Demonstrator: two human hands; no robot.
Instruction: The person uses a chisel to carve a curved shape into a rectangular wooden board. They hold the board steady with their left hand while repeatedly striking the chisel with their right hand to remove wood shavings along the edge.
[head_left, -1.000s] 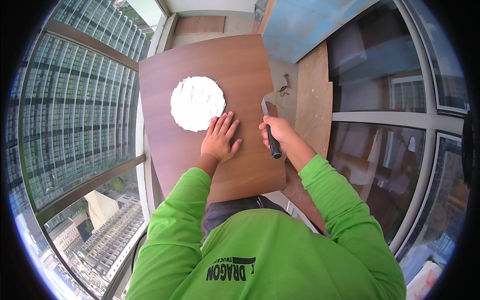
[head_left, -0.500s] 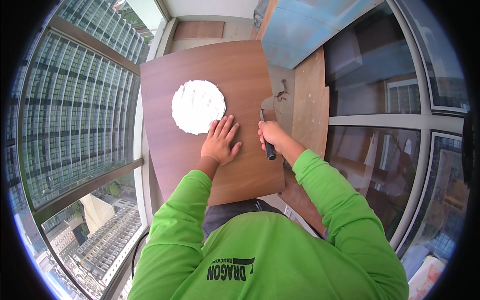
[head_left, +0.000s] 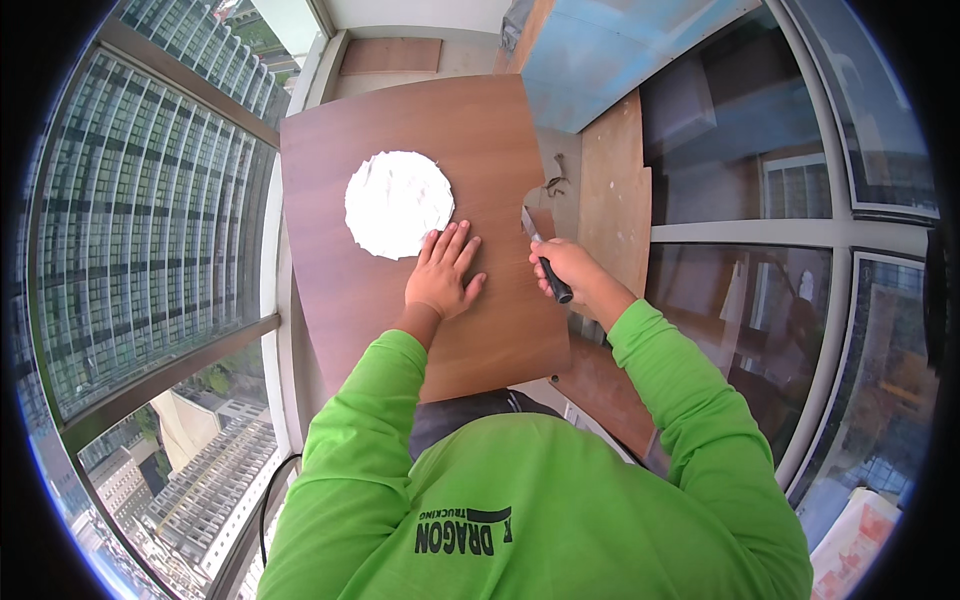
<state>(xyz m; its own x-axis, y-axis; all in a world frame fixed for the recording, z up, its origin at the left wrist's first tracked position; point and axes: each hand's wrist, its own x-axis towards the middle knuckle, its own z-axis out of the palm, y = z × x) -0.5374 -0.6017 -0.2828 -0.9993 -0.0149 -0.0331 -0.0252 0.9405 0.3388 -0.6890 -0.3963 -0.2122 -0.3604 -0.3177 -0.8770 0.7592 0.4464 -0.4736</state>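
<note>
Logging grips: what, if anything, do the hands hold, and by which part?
The right hand holds a bladed tool by its black handle; the left hand lies on the brown board, holding nothing.

We work on a smooth, wood-grained board with a crinkled, papery disc, metallic blade, plastic-looking handle and matt cloth shirt.

By the left fingers, I see a white disc — under them, a faintly streaked brown board; within the right fingers, a black-handled knife.
</note>
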